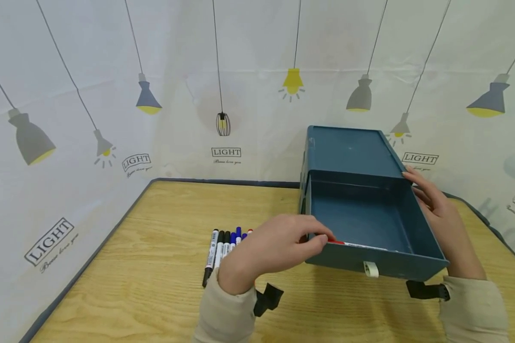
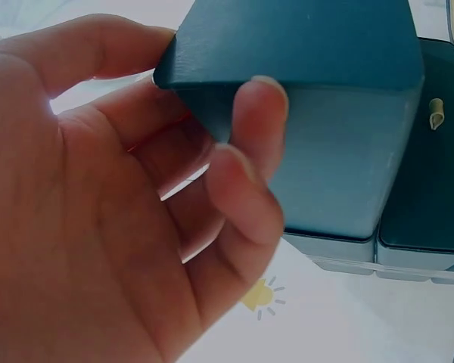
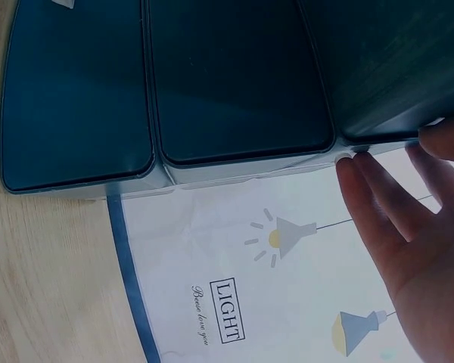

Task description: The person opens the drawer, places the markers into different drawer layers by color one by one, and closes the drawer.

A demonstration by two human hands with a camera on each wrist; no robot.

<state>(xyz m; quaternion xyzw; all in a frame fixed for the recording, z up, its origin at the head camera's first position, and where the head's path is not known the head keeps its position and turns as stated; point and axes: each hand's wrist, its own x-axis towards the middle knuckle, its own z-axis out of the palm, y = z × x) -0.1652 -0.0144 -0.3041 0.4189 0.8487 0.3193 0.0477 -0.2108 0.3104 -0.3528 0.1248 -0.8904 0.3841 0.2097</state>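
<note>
A dark teal drawer unit [image 1: 347,150] stands on the table, its top drawer [image 1: 412,263] pulled out. My left hand [image 1: 279,243] is at the drawer's front left corner, its fingers on the red end of a marker [image 1: 362,246]. This marker's white body lies along the inside of the drawer front. In the left wrist view, curled fingers partly hide the drawer corner and a red edge behind them. My right hand [image 1: 444,224] touches the unit's right side near the top edge, fingers fairly straight, thumb by the front edge in the right wrist view.
Several markers [image 1: 220,250] with black, blue and red ends lie side by side on the wooden table [image 1: 146,271], left of the unit and partly behind my left forearm. Lower drawers [image 3: 238,83] are closed. A lamp-printed curtain [image 1: 257,95] hangs behind the table.
</note>
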